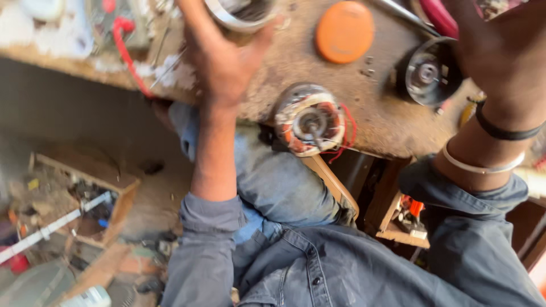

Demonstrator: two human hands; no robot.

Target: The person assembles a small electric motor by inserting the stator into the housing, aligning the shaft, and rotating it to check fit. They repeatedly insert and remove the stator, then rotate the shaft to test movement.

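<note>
Head view, motor stator, orange disc, workbench

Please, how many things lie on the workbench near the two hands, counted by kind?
Wound motor core with shaft: 1
Round metal motor cover: 1
Metal ring housing, at the left hand: 1
Orange round disc: 1
Total: 4
The right hand is beside the cover; its grip is unclear.

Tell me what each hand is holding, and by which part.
The left hand grips a round metal housing by its lower rim. The right hand rests beside a dark round motor part; whether it grips it cannot be told.
</note>
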